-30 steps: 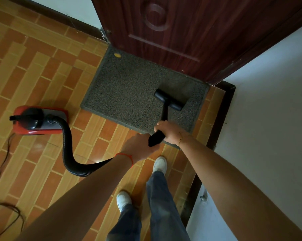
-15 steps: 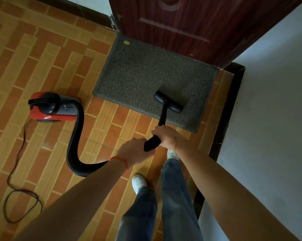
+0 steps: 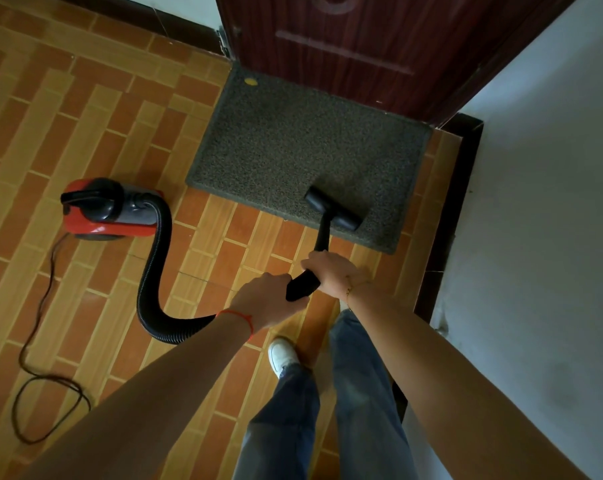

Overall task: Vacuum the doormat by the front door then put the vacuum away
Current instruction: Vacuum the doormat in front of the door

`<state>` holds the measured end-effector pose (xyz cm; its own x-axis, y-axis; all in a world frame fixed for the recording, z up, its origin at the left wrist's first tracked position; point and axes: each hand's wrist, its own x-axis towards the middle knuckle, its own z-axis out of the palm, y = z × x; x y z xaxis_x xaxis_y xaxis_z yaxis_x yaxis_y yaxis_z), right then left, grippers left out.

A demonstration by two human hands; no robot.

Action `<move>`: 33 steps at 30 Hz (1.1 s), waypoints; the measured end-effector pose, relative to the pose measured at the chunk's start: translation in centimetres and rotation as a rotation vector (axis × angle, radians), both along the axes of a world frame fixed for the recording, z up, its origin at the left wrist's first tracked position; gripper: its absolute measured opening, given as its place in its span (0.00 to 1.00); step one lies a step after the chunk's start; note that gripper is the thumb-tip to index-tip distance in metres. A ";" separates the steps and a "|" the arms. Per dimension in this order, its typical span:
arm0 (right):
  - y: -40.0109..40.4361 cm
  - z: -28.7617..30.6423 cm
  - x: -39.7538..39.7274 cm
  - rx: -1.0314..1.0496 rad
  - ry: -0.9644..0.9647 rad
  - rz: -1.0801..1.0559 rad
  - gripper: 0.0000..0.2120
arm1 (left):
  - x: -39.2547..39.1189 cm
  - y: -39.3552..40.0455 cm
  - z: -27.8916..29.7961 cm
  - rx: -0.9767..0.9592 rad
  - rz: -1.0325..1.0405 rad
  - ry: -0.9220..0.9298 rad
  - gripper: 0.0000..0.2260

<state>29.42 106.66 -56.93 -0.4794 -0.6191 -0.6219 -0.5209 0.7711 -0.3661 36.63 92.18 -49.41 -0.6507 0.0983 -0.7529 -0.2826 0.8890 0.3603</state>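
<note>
From above, both hands clamp the wand (image 3: 322, 237): left hand (image 3: 269, 299) low, right hand (image 3: 331, 271) higher. The nozzle (image 3: 333, 209) sits on the doormat's (image 3: 293, 143) near edge. The rigid wand probably steers easily; the red vacuum (image 3: 109, 211) likely drags behind on its floppy hose (image 3: 154, 258).

The left hand (image 3: 267, 299) and right hand (image 3: 333, 275) cover the upper wand (image 3: 322, 237), the left forearm hides the hose (image 3: 154, 271) end, the door (image 3: 379, 46) is cut off at the top edge, and the yellow spot (image 3: 251, 81) on the doormat (image 3: 293, 150) is too small to identify.
</note>
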 end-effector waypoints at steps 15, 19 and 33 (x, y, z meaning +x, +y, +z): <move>6.8 -1.3 -13.5 0.021 0.048 0.016 0.09 | -12.5 7.3 -1.7 0.026 0.115 0.028 0.16; 9.5 -1.2 -19.4 0.040 0.054 0.059 0.12 | -17.9 10.5 -1.5 0.026 0.131 0.044 0.16; 15.7 -0.9 -34.4 0.041 0.073 0.128 0.09 | -32.4 16.8 -2.2 0.031 0.142 0.069 0.16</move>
<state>-4.96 122.34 -57.83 -0.4436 -0.6527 -0.6141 -0.6398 0.7105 -0.2930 4.21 108.94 -51.58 -0.7096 0.0244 -0.7042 -0.3786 0.8297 0.4101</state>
